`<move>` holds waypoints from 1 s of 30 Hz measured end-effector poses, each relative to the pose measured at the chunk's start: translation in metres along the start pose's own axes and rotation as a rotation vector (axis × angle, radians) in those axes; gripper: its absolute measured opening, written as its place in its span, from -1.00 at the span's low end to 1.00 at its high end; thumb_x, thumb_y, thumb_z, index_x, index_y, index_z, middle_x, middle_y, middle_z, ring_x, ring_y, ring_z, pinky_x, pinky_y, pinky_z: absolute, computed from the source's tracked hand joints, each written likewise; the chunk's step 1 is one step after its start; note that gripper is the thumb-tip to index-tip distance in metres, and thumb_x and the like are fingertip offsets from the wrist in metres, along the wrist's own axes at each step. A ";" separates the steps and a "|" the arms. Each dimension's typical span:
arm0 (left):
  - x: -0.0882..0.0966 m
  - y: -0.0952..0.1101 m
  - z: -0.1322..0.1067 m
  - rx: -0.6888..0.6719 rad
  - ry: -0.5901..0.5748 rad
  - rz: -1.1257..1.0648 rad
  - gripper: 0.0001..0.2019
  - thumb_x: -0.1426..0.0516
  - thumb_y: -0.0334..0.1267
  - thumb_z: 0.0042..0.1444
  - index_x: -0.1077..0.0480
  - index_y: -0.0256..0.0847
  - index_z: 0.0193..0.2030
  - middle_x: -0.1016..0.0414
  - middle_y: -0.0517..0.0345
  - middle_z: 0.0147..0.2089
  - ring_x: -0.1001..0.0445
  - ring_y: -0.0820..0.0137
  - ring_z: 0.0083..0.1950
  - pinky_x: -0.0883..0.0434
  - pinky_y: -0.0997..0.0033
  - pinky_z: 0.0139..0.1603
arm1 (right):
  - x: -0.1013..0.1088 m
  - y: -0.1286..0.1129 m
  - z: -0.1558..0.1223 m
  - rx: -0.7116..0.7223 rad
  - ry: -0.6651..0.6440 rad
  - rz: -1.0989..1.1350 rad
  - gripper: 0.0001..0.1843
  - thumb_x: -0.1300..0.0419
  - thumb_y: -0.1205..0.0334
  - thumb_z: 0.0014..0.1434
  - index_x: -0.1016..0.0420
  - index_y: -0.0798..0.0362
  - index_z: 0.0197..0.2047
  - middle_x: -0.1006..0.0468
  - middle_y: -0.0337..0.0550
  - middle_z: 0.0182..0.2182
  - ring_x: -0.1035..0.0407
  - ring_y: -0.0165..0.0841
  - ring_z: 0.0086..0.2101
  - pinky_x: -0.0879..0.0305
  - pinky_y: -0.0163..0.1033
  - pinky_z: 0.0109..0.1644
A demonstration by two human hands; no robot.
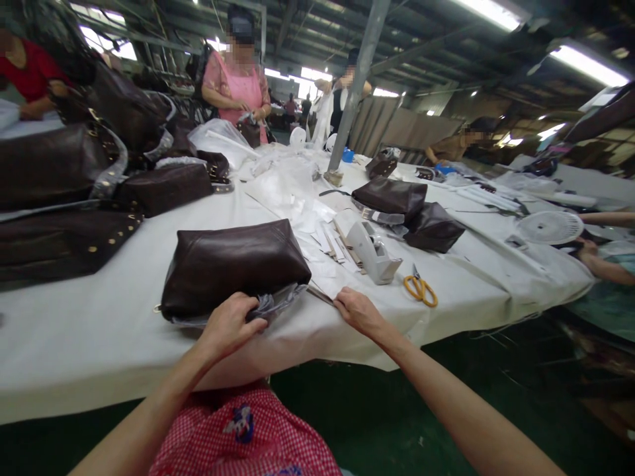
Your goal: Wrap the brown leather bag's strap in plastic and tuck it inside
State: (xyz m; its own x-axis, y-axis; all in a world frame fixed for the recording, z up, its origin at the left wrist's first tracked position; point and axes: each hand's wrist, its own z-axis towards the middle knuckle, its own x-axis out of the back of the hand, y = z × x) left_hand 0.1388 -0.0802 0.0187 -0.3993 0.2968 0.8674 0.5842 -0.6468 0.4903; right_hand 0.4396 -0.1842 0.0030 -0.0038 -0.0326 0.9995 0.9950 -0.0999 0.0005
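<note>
A dark brown leather bag (233,264) lies on the white table (99,330) right in front of me. My left hand (229,324) is closed in a pinch on the grey plastic wrapping (278,304) at the bag's near edge. My right hand (358,311) rests at the table's front edge, fingers curled on the end of a thin flat strip (320,295) that runs toward the bag.
A white tape dispenser (374,254) and orange-handled scissors (421,289) sit right of the bag. More brown bags (407,208) lie beyond, and a stack (64,198) is at left. A metal pole (354,86) rises mid-table. Other people work around the table; a white fan (550,228) is at right.
</note>
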 end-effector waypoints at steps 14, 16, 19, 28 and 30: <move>0.009 0.004 0.002 0.028 0.013 -0.025 -0.78 -0.09 -0.13 0.02 -0.45 -0.23 -0.37 -0.44 0.03 -0.29 -0.43 0.24 -0.20 -0.30 0.37 -0.21 | 0.037 0.009 0.014 -0.256 0.293 -0.088 -0.76 0.15 0.36 0.26 -0.33 0.14 -0.26 -0.42 0.04 -0.30 -0.34 -0.22 -0.31 -0.19 -0.23 -0.27; 0.012 0.006 0.002 0.025 0.015 -0.045 -0.79 -0.10 -0.15 -0.01 -0.46 -0.24 -0.38 -0.47 0.03 -0.31 -0.43 0.24 -0.21 -0.29 0.38 -0.22 | 0.042 0.004 0.005 -0.177 0.372 0.066 -0.78 0.12 0.32 0.25 -0.32 0.09 -0.28 -0.41 -0.04 -0.33 -0.34 -0.24 -0.29 -0.22 -0.22 -0.17; 0.018 0.009 0.003 0.058 -0.044 -0.173 -0.83 -0.11 -0.20 -0.05 -0.43 -0.26 -0.44 -0.49 0.08 -0.39 -0.45 0.29 -0.32 -0.28 0.41 -0.32 | 0.033 -0.016 -0.021 -0.123 0.485 0.508 -0.73 0.06 0.12 0.27 -0.37 0.06 -0.30 -0.43 -0.10 -0.37 -0.32 -0.26 -0.30 -0.22 -0.22 -0.15; 0.049 0.002 0.011 0.238 -0.269 -0.765 -0.82 -0.21 -0.22 -0.16 -0.46 -0.30 -0.43 -0.50 0.17 -0.48 -0.43 0.40 -0.46 -0.31 0.48 -0.44 | -0.026 -0.099 -0.086 -0.342 0.085 1.742 -0.47 -0.39 -0.02 -0.06 -0.54 0.06 -0.04 -0.46 -0.19 -0.36 -0.12 -0.47 -0.49 -0.07 -0.35 -0.44; 0.059 0.004 0.012 0.260 -0.287 -0.769 -0.82 -0.23 -0.22 -0.17 -0.47 -0.30 -0.44 -0.49 0.17 -0.50 -0.41 0.42 -0.47 -0.30 0.48 -0.43 | -0.028 -0.112 -0.086 -0.344 0.051 1.864 -0.51 -0.42 0.02 -0.08 -0.55 0.05 -0.09 -0.47 -0.20 -0.39 -0.16 -0.49 -0.48 -0.10 -0.38 -0.44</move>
State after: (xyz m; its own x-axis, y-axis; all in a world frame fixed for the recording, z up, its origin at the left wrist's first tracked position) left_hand 0.1260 -0.0565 0.0727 -0.5771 0.7751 0.2574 0.3822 -0.0223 0.9238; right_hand 0.3197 -0.2573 -0.0276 0.8953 -0.3427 -0.2845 -0.3276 -0.0738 -0.9419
